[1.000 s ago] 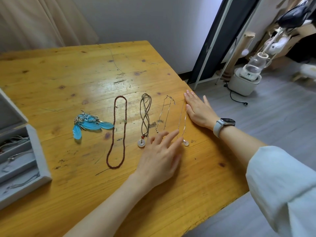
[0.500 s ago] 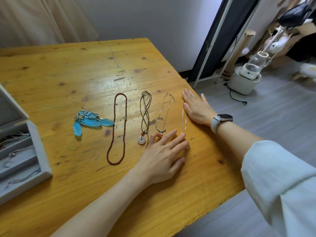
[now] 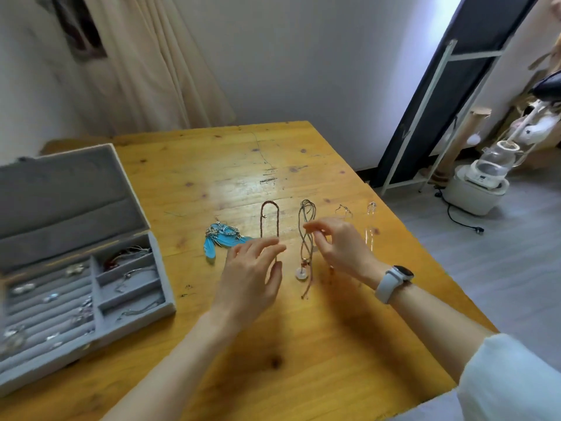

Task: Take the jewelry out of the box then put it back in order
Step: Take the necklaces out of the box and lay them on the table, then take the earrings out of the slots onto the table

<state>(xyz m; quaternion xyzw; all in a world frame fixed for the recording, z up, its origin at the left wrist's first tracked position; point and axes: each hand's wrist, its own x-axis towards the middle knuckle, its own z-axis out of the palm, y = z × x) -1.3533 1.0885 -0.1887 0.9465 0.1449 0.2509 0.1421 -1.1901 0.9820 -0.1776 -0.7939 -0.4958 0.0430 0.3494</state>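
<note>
While five pieces lie in a row on the tabletop [image 3: 334, 344], the grey jewelry box [image 3: 91, 299] at the left sits open with rings and chains in its slots, so the emptying looks only part done and nothing is going back yet. Left hand [image 3: 249, 278] hovers near the brown bead necklace [image 3: 269, 220], fingers loosely spread, holding nothing. Right hand [image 3: 343, 247] hangs beside the cord necklace [image 3: 306, 238], thumb and forefinger close together; whether they pinch a chain, I can't tell. Blue feather earrings [image 3: 218, 238] and two thin chains complete the row. No readable writing anywhere.
</note>
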